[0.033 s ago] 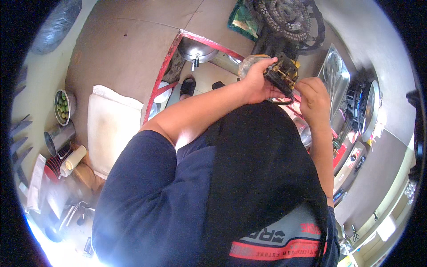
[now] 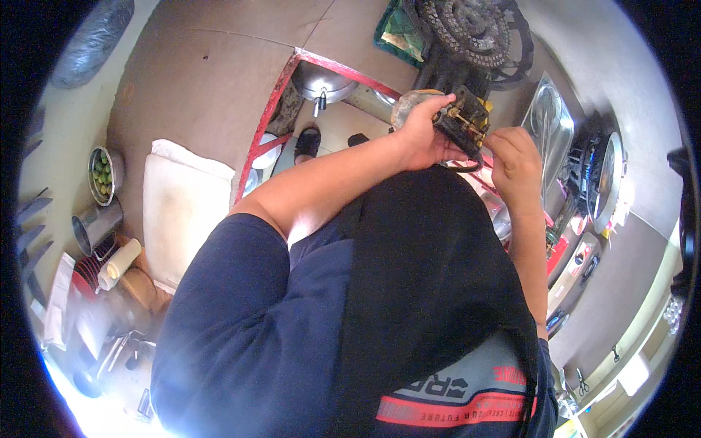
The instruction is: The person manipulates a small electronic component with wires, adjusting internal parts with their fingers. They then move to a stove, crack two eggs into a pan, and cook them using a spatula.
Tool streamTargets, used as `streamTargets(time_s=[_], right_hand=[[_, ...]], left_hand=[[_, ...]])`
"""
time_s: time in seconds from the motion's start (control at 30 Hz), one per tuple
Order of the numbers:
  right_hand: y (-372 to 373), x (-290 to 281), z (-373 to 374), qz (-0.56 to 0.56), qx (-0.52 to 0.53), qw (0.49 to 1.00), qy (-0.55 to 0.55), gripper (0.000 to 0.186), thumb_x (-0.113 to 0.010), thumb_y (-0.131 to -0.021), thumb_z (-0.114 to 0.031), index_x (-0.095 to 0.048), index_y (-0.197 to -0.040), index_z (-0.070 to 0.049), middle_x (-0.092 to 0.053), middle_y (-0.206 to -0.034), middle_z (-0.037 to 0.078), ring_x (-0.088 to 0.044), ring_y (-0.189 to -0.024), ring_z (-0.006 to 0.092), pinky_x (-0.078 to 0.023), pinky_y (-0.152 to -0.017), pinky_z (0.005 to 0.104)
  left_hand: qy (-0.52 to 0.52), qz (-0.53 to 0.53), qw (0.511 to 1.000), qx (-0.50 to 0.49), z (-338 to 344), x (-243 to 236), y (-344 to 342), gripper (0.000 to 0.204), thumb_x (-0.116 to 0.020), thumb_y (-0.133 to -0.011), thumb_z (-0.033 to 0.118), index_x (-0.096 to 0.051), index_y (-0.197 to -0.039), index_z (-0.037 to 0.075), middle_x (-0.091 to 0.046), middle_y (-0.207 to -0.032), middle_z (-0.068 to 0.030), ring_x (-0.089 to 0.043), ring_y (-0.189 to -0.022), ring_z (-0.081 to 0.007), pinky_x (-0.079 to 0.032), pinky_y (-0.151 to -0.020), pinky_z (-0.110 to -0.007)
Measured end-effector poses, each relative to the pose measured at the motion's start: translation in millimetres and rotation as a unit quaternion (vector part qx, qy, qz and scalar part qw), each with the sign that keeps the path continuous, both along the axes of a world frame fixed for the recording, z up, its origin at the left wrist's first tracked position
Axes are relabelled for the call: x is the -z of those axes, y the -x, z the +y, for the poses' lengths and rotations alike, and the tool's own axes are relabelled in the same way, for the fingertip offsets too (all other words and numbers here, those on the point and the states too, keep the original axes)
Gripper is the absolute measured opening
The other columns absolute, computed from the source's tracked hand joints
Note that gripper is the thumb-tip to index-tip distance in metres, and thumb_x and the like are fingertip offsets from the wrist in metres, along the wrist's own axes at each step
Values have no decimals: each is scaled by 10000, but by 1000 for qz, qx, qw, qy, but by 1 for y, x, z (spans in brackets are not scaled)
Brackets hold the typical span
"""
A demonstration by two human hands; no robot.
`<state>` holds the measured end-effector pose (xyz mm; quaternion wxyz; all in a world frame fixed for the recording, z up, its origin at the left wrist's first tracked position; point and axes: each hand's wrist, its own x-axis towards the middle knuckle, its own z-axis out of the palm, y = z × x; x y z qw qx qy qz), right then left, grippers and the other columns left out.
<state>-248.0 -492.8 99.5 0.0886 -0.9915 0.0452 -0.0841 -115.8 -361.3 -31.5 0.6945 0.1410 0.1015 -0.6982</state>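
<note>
- The left hand (image 2: pixel 423 135) is grasping a dark, dirty metal device with brass-coloured fittings (image 2: pixel 458 125); the thumb lies over its top, and the fingers seem to support it from below.
- The right hand (image 2: pixel 518 160) has its fingers bent at the right end of this device; I cannot tell if they pinch a small part or only touch it.
- The device is above the person's lap, near the front edge of the grey-brown counter (image 2: pixel 212 73). Probably it is kept close to the body so that both hands can reach it and it stays steady.
- A round greyish piece with an orange rim (image 2: pixel 406 109) is beside the left hand; whether it is joined to the device is not clear.
- The blackened round metal burner (image 2: pixel 467 33) rests beyond the hands, perhaps to leave working space.
- Writing: the red and grey band on the dark shirt (image 2: pixel 467 405) carries large and small letters. On the device I can read no label.
</note>
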Motion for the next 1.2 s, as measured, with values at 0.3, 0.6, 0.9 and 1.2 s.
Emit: streamTargets(time_s=[0.3, 0.6, 0.9, 1.2], right_hand=[[1, 19, 3, -68, 90, 992, -61, 126, -737, -844, 41, -787, -930, -36, -730, -899, 139, -717, -861, 350, -585, -797, 451], [3, 19, 9, -70, 183, 971, -136, 71, -777, -860, -18, -790, -930, -19, -721, -849, 159, -720, -801, 365, -576, -746, 443], [6, 22, 3, -100, 133, 981, -95, 82, -755, -864, 11, -766, -943, -10, -735, -879, 154, -728, -834, 350, -577, -774, 424], [8, 23, -1, -109, 70, 988, -80, 170, -727, -825, 61, -767, -962, -32, -744, -950, 135, -704, -881, 352, -570, -787, 447]], left_hand=[[-4, 10, 1000, 12, -8, 8, -9, 650, -499, -1062, 622, -670, -1403, 96, -749, -1312, -159, -724, -1159, -387, -593, -994, -582], [20, 20, 1000, 8, -9, 7, -10, 675, -489, -1053, 616, -648, -1410, 65, -740, -1302, -184, -709, -1186, -395, -573, -1043, -569], [11, 5, 1000, 7, -9, -1, -10, 669, -474, -1056, 615, -655, -1393, 66, -742, -1269, -189, -723, -1138, -399, -606, -978, -558], [18, 24, 1000, 6, -11, 6, -11, 677, -467, -1065, 617, -663, -1369, 45, -745, -1261, -187, -723, -1137, -397, -611, -962, -562]])
